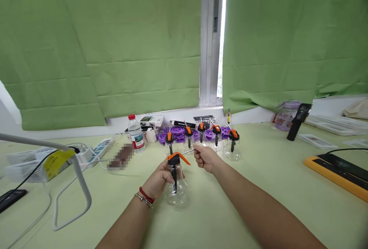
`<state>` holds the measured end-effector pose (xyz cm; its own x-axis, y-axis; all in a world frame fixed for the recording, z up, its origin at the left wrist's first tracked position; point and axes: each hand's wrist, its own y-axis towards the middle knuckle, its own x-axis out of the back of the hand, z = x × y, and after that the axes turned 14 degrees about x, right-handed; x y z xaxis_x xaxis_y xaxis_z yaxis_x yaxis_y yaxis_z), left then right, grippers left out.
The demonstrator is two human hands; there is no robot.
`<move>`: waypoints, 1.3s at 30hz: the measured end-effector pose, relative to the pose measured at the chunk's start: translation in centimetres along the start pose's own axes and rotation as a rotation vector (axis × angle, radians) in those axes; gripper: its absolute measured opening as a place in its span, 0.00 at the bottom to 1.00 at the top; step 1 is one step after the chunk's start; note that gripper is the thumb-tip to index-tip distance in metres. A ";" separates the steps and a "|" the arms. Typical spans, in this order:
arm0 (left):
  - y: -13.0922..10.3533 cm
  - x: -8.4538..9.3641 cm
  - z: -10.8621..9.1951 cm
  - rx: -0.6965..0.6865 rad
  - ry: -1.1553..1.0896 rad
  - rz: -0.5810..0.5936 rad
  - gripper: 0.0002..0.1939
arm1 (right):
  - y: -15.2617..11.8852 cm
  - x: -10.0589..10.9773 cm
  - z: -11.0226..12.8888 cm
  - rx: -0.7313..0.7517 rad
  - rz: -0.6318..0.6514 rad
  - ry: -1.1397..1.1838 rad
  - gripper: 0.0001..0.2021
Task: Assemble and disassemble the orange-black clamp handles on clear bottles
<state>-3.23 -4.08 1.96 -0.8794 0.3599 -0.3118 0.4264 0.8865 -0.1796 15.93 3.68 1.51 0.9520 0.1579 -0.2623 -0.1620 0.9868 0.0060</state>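
Note:
My left hand (pixel 157 182) is wrapped round a clear bottle (pixel 177 199) with a black-and-orange top, a black handle and an orange lever. This bottle stands on, or just above, the table in front of me. My right hand (pixel 205 158) pinches the end of a thin grey rod (pixel 188 151), which points left toward the bottle's top; whether the two are joined I cannot tell. Behind my hands stands a row of several similar bottles (pixel 232 153) with orange-and-black tops, some with thin rods sticking up.
Purple plastic pieces (pixel 178 134) lie behind the row. A red-capped water bottle (pixel 135 134) and small boxes (pixel 151 120) stand back left. Leftward are a power strip (pixel 100 148) and a bent white frame (pixel 82 180). An orange-and-black device (pixel 336 174) lies right.

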 end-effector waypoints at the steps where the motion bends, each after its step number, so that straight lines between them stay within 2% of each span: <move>1: 0.0 0.2 0.3 0.001 -0.019 0.009 0.23 | 0.1 -0.1 -0.4 0.016 0.005 0.006 0.16; 3: 0.1 0.5 0.7 0.005 -0.096 0.029 0.20 | 0.2 -0.2 -1.0 0.070 0.008 0.026 0.16; 6: 0.2 1.0 0.9 0.114 -0.260 0.053 0.11 | -0.1 -0.3 -1.7 0.183 0.003 0.046 0.15; 9: 0.4 1.7 0.7 0.224 -0.335 0.041 0.13 | -0.5 0.0 -2.1 0.272 0.045 0.082 0.14; 12: 0.4 2.2 0.6 0.236 -0.321 0.022 0.15 | -0.5 0.2 -2.6 0.227 0.095 0.107 0.16; 15: 0.4 2.4 0.6 0.249 -0.302 0.014 0.14 | -0.2 0.1 -3.1 0.120 0.058 0.046 0.18; 20: 0.3 2.5 0.6 0.233 -0.308 -0.022 0.13 | 0.0 0.1 -3.2 0.118 0.088 0.076 0.14; 24: 0.4 2.8 0.8 0.248 -0.291 0.005 0.13 | 0.0 0.3 -3.3 0.069 0.083 0.092 0.15; 29: 0.5 3.0 1.0 0.254 -0.273 0.006 0.13 | 0.2 0.5 -3.5 0.138 0.092 0.153 0.12; 35: 0.6 3.2 1.1 0.260 -0.274 0.029 0.14 | 0.4 0.7 -3.7 0.074 0.096 0.096 0.15; 39: 0.6 3.2 1.0 0.266 -0.285 0.033 0.15 | 0.4 0.5 -3.8 0.219 0.080 0.106 0.15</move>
<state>-5.57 -2.73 -0.09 -0.7862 0.2589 -0.5612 0.5266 0.7558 -0.3892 15.36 3.97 -2.24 0.9040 0.2422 -0.3523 -0.1646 0.9577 0.2361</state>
